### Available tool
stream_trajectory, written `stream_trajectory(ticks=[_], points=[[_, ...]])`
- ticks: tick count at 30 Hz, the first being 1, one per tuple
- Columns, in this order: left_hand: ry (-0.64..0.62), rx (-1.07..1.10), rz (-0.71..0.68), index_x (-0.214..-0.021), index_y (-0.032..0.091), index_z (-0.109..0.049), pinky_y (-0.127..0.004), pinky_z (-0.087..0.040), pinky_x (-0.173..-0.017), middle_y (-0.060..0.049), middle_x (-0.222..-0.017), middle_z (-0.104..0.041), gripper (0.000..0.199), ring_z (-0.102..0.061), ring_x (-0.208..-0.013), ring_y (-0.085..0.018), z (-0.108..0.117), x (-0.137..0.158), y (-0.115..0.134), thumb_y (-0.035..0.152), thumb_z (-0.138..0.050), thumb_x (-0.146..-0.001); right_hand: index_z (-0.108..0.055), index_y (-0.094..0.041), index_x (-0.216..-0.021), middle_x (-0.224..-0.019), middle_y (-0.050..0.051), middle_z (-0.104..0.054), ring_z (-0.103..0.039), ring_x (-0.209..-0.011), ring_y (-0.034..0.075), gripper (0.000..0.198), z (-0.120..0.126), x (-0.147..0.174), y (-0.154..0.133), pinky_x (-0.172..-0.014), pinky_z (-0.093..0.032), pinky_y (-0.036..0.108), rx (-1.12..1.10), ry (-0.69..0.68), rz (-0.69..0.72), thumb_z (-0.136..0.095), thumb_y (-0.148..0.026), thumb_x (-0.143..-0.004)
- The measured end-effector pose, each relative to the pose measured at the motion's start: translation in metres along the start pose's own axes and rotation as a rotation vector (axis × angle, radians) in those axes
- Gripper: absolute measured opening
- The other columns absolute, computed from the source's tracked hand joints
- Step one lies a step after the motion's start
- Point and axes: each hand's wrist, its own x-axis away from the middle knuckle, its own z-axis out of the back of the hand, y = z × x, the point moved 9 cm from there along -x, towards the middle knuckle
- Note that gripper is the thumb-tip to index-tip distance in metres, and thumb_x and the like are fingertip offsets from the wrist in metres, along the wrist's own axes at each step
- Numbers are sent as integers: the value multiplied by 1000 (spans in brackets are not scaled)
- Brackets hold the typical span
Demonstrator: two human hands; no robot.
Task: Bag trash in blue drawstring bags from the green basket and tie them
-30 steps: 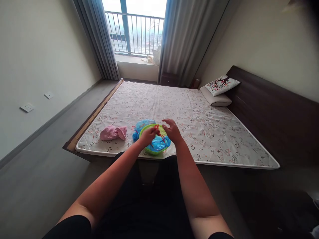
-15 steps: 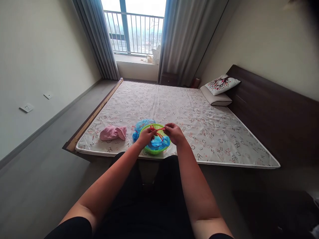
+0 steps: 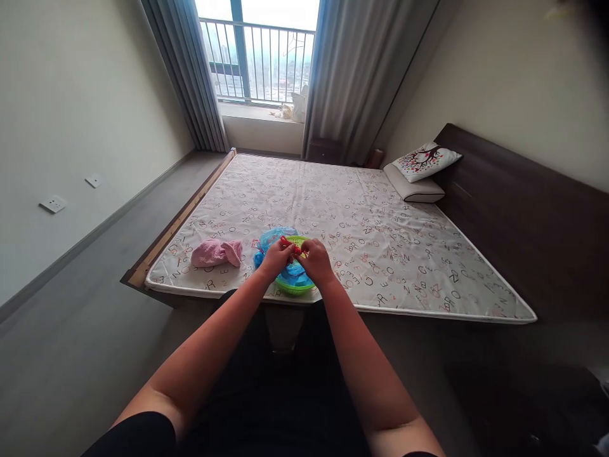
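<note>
Over a green plastic basket (image 3: 297, 290), my left hand (image 3: 277, 259) and my right hand (image 3: 316, 261) are close together. Both pinch a red string (image 3: 285, 240), bunched between the fingertips; its ends are partly hidden by the fingers. Crumpled blue plastic (image 3: 294, 277) lies inside the basket under my hands. Behind and left of the basket, touching or nearly touching it, is a translucent blue plastic bag (image 3: 278, 233) with a bit of red at its left side. Further left lies a bundled pink cloth (image 3: 216, 253), apart from both hands.
Everything rests near the front edge of a letter-patterned mattress (image 3: 323, 197). A tree-print pillow (image 3: 425, 161) lies on a beige pillow (image 3: 413, 185) by the dark headboard (image 3: 514, 171). A wooden bed rail (image 3: 185, 209) runs along the left. Grey curtains (image 3: 361, 70) flank the window.
My right hand has moved left, towards my left hand. The red string, stretched between the hands before, is now gathered at the fingertips. The basket and pink cloth stay in place.
</note>
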Motion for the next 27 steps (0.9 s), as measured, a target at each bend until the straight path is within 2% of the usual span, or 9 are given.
stream_trajectory(ticks=[3, 8, 11, 14, 18, 21, 23, 25, 27], points=[[-47, -11, -16, -80, 18, -62, -25, -36, -49, 1, -61, -63, 31, -51, -48, -10, -4, 0, 2, 39, -84, -84, -60, -24, -91, -104, 7, -68, -64, -100, 25, 25, -6, -2, 4, -96, -53, 42, -66, 7, -16, -77, -16, -74], [-85, -50, -74, -74, 17, -65, -25, -37, -54, 2, -58, -59, 28, -50, -52, -11, -7, 0, 4, 38, -82, -84, -61, -24, -90, -77, -2, -65, -59, -62, 15, 15, -38, 6, 31, -61, -48, 28, -425, -235, -290, -71, -24, -79], [-116, -137, -121, -76, 19, -64, -27, -42, -59, 1, -61, -62, 25, -55, -56, -13, -10, 2, 3, 37, -76, -88, -69, -22, -88, -72, -1, -71, -53, -46, 12, 13, -50, 15, 36, -47, -41, 27, -546, -370, -350, -69, -34, -83], [-103, -200, -144, -76, 19, -64, -27, -43, -63, 1, -63, -63, 19, -57, -60, -14, -9, 4, 1, 29, -71, -90, -75, -20, -91, -82, 1, -77, -58, -51, 10, 26, -52, 20, 40, -49, -46, 24, -672, -387, -386, -76, -45, -82], [-100, -243, -171, -76, 18, -69, -28, -46, -70, -1, -72, -69, 14, -60, -69, -16, -9, 6, -1, 24, -69, -90, -78, -17, -89, -85, 6, -80, -73, -74, 16, 39, -50, 22, 50, -71, -60, 27, -791, -363, -458, -91, -50, -72], [-16, -226, -170, -82, 19, -75, -30, -50, -77, -3, -77, -74, 10, -66, -75, -18, 1, 5, -6, 26, -73, -89, -80, -19, -104, -104, 6, -83, -77, -90, 17, 49, -41, 20, 56, -83, -63, 30, -946, -286, -505, -98, -42, -64], [71, -165, -147, -88, 19, -78, -31, -52, -82, -4, -81, -76, 11, -68, -80, -20, 14, 2, -12, 30, -77, -88, -80, -22, -112, -118, 5, -82, -79, -101, 18, 53, -31, 16, 59, -91, -64, 30, -1136, -171, -521, -99, -33, -63], [132, -114, -125, -88, 20, -78, -31, -53, -85, -5, -85, -78, 14, -70, -85, -20, 27, 0, -20, 33, -81, -86, -79, -25, -111, -121, 2, -82, -79, -108, 17, 45, -17, 11, 70, -96, -65, 31, -1309, 24, -536, -95, -28, -69], [173, -89, -100, -83, 19, -76, -30, -53, -85, -4, -86, -77, 17, -69, -87, -19, 38, -3, -28, 35, -84, -83, -76, -26, -102, -111, 0, -83, -80, -107, 16, 26, -5, 10, 89, -98, -66, 34, -1377, 237, -573, -89, -31, -80]])
